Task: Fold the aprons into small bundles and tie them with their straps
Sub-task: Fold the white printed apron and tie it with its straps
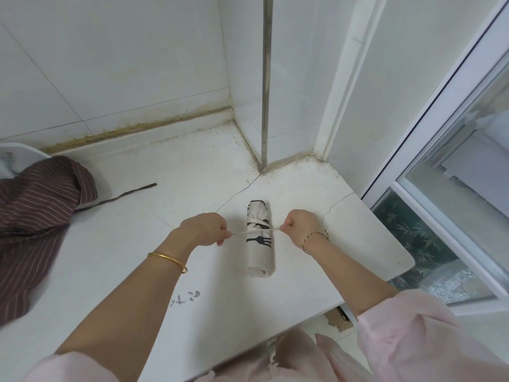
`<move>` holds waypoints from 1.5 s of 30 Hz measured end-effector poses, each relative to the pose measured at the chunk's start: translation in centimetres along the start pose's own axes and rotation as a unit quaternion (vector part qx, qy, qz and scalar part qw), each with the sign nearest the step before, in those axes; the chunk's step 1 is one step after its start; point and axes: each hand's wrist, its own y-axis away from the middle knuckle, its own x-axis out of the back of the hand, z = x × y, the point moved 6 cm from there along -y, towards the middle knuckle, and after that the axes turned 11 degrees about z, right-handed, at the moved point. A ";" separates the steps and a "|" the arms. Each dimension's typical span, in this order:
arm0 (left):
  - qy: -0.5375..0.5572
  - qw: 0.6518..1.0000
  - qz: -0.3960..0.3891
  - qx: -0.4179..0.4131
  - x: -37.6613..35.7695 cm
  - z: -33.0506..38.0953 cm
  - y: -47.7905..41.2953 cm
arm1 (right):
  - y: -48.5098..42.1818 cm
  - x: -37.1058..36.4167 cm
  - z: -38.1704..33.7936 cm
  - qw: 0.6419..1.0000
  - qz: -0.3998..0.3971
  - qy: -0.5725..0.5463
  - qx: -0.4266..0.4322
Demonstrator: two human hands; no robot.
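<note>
Pale pink sleeves (399, 334) frame the bottom edge, with bare forearms reaching forward over the white desk (209, 296). The left hand (205, 228) and right hand (300, 226) are both closed into fists, each pinching one end of a cream strap (254, 230) stretched taut between them. The rolled apron bundle (260, 241) lies on the desk between the hands, the strap wrapped around its middle. Well to the left of the left hand, a striped maroon apron (35, 216) lies crumpled.
</note>
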 end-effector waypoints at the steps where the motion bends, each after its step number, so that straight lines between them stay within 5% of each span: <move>1: -0.007 1.000 0.017 0.000 0.1 0.2 0.1 | 0.0 0.1 -0.2 1.000 0.006 0.013 0.005; 3: 0.059 0.994 0.096 -0.015 0.9 1.1 0.2 | 0.3 0.1 -0.4 0.999 0.013 0.038 0.012; 5: 0.292 0.947 0.131 -0.025 1.5 2.6 0.4 | 0.5 -0.2 -0.5 0.998 0.012 0.063 0.019; 8: 0.542 0.837 0.072 -0.021 1.6 5.3 1.1 | 0.8 -0.5 -0.7 0.997 0.008 0.068 0.030; 10: 0.585 0.810 0.034 -0.009 1.3 6.5 0.9 | 1.2 -0.8 -0.8 0.999 -0.005 0.032 0.029; 14: 0.540 0.840 -0.021 0.047 -0.6 6.8 0.0 | 1.1 -0.8 -0.1 0.995 -0.010 -0.098 -0.012; 17: 0.365 0.930 0.039 -0.033 -1.4 6.9 -0.7 | 1.0 -0.5 -0.6 0.981 -0.022 -0.192 -0.017; 20: 0.276 0.952 0.103 -0.077 -1.3 7.4 -0.6 | 1.4 -0.2 -1.9 0.962 -0.060 -0.268 -0.013; 25: 0.389 0.915 0.100 -0.033 -1.6 6.3 -0.9 | 1.2 0.7 -1.5 0.851 -0.015 -0.511 -0.122; 30: 0.514 0.854 0.077 0.003 -1.7 5.7 -0.5 | 1.5 -1.5 -2.0 0.942 -0.053 -0.330 -0.033; 34: 0.544 0.835 0.078 0.021 -1.7 5.2 -0.7 | 1.0 -1.3 -2.2 0.971 0.014 -0.240 0.016; 39: 0.564 0.823 0.058 0.028 -1.5 5.0 -0.6 | 1.2 0.0 -2.0 0.960 0.044 -0.276 -0.007; 45: 0.576 0.816 0.014 0.041 -1.2 5.2 -0.9 | 2.3 -0.2 -1.9 0.945 -0.072 -0.315 -0.041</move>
